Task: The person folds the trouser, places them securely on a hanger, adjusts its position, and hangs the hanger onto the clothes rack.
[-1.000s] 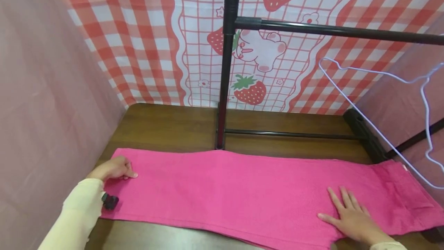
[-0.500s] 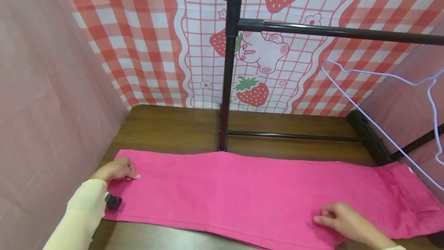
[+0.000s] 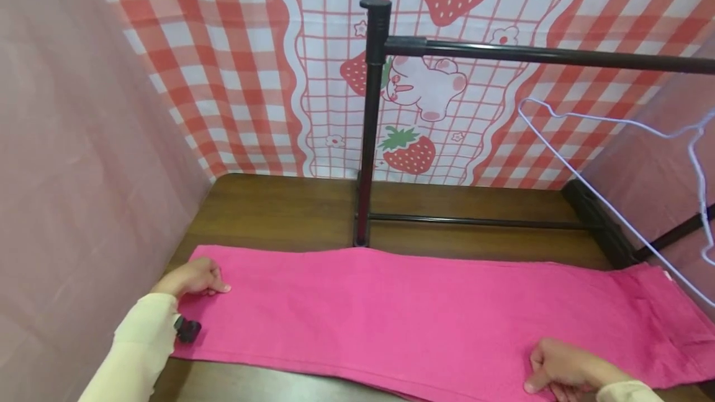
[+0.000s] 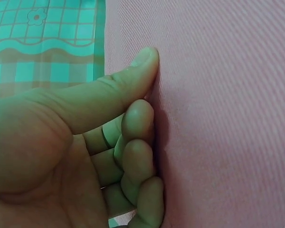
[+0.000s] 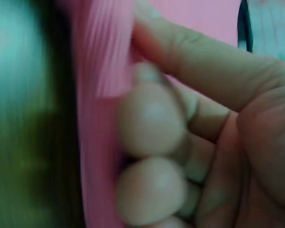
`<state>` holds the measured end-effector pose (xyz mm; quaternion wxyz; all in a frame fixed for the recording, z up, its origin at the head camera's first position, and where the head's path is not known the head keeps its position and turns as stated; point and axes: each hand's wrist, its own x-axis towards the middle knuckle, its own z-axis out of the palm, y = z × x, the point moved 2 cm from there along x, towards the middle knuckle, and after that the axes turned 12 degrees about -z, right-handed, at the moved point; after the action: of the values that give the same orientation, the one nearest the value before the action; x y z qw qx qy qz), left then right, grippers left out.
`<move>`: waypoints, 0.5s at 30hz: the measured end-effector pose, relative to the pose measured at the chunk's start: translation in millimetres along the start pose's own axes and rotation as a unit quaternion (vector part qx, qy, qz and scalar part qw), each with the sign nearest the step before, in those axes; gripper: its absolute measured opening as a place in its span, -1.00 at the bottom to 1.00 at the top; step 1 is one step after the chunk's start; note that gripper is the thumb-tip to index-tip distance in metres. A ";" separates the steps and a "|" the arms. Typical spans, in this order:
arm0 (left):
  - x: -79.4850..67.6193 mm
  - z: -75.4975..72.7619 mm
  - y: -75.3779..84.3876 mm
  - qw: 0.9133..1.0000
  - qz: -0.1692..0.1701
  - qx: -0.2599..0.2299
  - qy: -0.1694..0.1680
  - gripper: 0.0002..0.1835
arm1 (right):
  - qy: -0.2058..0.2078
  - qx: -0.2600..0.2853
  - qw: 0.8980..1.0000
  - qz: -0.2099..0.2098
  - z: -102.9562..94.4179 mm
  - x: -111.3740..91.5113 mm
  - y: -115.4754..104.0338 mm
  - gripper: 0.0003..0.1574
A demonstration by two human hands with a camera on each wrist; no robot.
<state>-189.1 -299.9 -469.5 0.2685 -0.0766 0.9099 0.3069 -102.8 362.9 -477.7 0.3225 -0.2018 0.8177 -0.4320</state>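
Pink, hot pink, laid long and flat on the worktop [image 3: 279,203], right in front of the rack [image 3: 382,47]: trousers [image 3: 391,315]! Well out to either side of the rack's near post [image 3: 370,160], too. Waist end [image 3: 665,321] away to the right of that post, rumpled a little; smooth leg end [image 3: 240,321] to the left. And there, left of the rack on that leg end, the left hand [image 3: 200,276], with curled fingers [image 4: 137,121] and thumb right up against the pink. Pinching or merely pressing? Cannot tell, even from the left wrist. Across to the right, on the near side of the rack, the right hand [image 3: 561,366], and a pinch for sure! Blurry at the right wrist, but a pink edge between thumb and fingers. Pale yellow sleeves [image 3: 139,340] nearer than the rack, plus a small black device [image 3: 187,330] at the left cuff. Up on the rack's right, below the top bar [image 3: 530,53], a lilac hanger [image 3: 665,135], partly out of view. Behind the rack, a curtain [image 3: 234,67] in red-and-white checks, with strawberries [image 3: 410,154]. Left of the rack, a dusty-pink drape [image 3: 84,160].
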 end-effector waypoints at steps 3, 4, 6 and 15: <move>1.5 2.1 1.5 1.000 -0.008 0.003 0.005 -0.65 | 0.031 0.014 0.998 0.058 -26.5 -16.9 27.2 -0.48; 1.5 3.3 1.8 1.000 -0.012 0.003 0.005 -0.65 | 0.041 0.018 0.996 0.077 -35.9 -23.5 37.3 -0.47; 1.0 5.9 1.6 1.000 -0.014 0.000 0.004 -0.66 | 0.069 0.025 0.990 0.117 -54.0 -37.5 56.7 -0.44; -3.1 13.7 -1.9 1.000 -0.017 -0.017 -0.001 -0.63 | 0.223 -0.162 0.934 0.226 -103.6 -77.2 96.9 -0.17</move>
<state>-179.9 -293.3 -478.0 0.2731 -0.0962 0.9028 0.3178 -125.6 522.5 -488.1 0.1837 0.0408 0.9516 -0.2431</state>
